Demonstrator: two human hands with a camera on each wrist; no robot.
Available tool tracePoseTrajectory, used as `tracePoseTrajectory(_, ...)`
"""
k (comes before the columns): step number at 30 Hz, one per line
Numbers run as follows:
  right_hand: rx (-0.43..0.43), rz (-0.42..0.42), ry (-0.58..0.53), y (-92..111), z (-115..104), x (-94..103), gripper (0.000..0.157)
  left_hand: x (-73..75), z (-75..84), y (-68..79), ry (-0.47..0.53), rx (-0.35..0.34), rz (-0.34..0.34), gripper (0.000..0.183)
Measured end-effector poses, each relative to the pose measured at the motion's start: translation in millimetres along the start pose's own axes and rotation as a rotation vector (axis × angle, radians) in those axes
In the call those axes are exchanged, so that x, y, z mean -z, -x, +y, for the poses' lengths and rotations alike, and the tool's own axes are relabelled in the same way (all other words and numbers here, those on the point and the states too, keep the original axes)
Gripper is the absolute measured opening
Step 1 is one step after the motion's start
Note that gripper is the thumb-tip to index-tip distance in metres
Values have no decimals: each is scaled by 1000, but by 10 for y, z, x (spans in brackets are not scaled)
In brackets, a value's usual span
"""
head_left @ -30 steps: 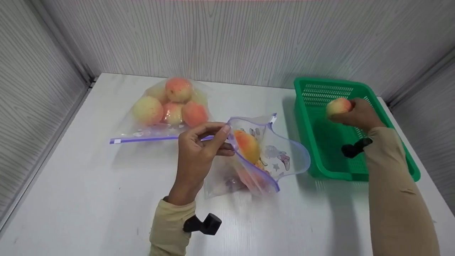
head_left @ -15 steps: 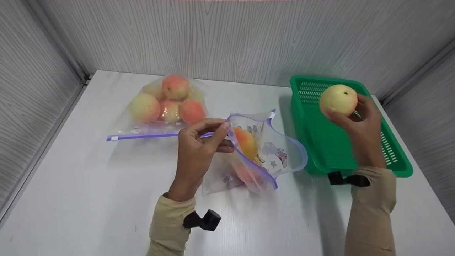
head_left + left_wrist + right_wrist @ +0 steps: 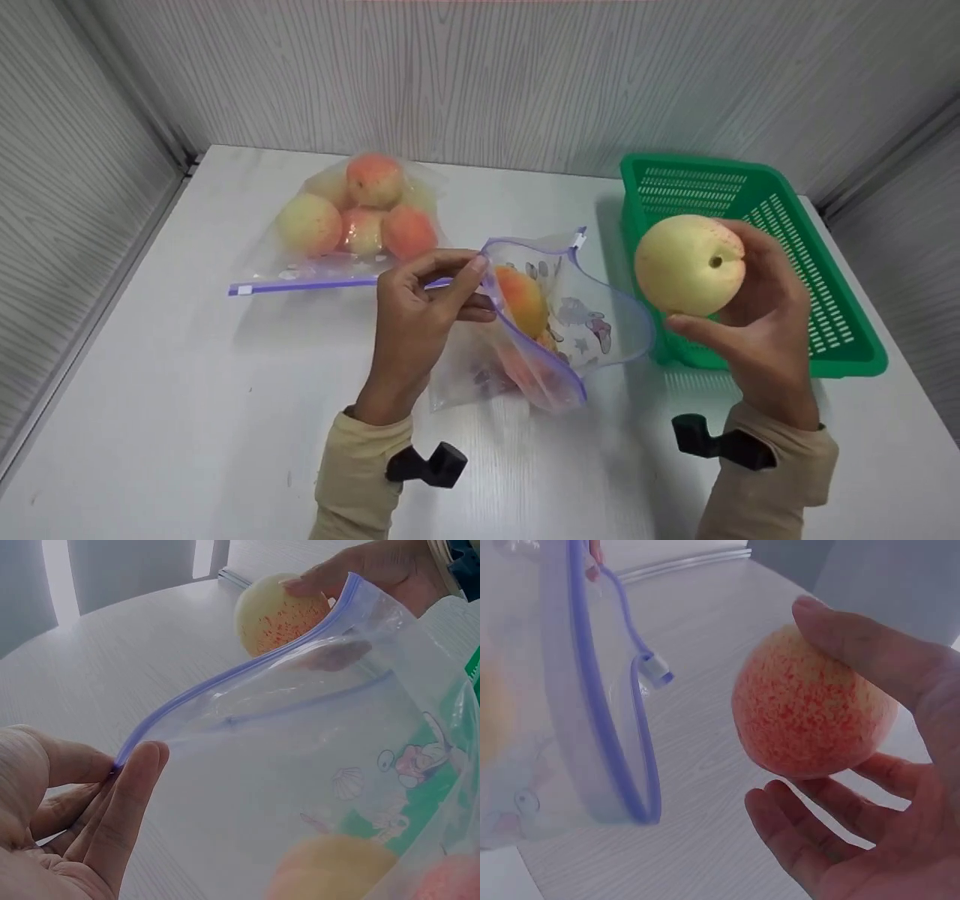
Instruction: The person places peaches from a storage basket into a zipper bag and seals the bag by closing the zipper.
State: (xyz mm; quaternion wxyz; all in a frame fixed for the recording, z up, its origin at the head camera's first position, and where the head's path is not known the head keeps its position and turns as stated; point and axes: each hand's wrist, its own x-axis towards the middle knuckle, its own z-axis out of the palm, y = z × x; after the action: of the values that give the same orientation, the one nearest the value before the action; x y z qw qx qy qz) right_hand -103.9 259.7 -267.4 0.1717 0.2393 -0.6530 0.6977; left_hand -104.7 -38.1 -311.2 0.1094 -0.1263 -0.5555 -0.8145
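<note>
My left hand (image 3: pixel 420 322) pinches the purple-edged mouth of a clear zip bag (image 3: pixel 600 319) between thumb and fingers. The bag's mouth gapes toward the right, its white slider (image 3: pixel 657 669) at one end of the zip. Inside lie an orange-yellow peach (image 3: pixel 523 302) and more reddish fruit lower down. My right hand (image 3: pixel 772 330) holds a pale yellow peach (image 3: pixel 686 266) with a red-speckled side, thumb on one side and fingers on the other. That peach is raised just right of the bag's mouth and overlaps the basket in the head view.
A green plastic basket (image 3: pixel 847 322) stands at the right; no fruit shows in its visible part. At the back left lies a second zip bag (image 3: pixel 259 262), closed along its purple zip (image 3: pixel 315 286), with several peaches inside. Pale panels wall the white table (image 3: pixel 187 420).
My right hand has lifted the peach out of the basket and brought it nearer, left toward the open bag. My left hand keeps its pinch on the bag's edge.
</note>
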Motion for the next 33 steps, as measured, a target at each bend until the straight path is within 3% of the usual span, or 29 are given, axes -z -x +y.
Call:
tracePoseTrajectory(9, 40, -302, 101, -15, 6, -82, 93, 12, 14, 0, 10, -1, 16, 16)
tracePoseTrajectory(22, 9, -448, 390, 16, -40, -236, 97, -11, 17, -18, -9, 3, 1, 16)
tracePoseTrajectory(25, 15, -454, 329, 14, -29, -210, 84, -19, 19, -16, -8, 1, 1, 16)
tracePoseTrajectory(29, 36, -376, 251, 40, -52, -180, 50, -31, 17, -2, -4, 13, -7, 15)
tracePoseTrajectory(31, 14, -333, 321, 74, -99, -184, 38, -39, 13, 3, -6, 17, -17, 15)
tracePoseTrajectory(33, -29, -347, 424, 109, -157, -208, 32, -44, 6, 4, -12, 18, -24, 15)
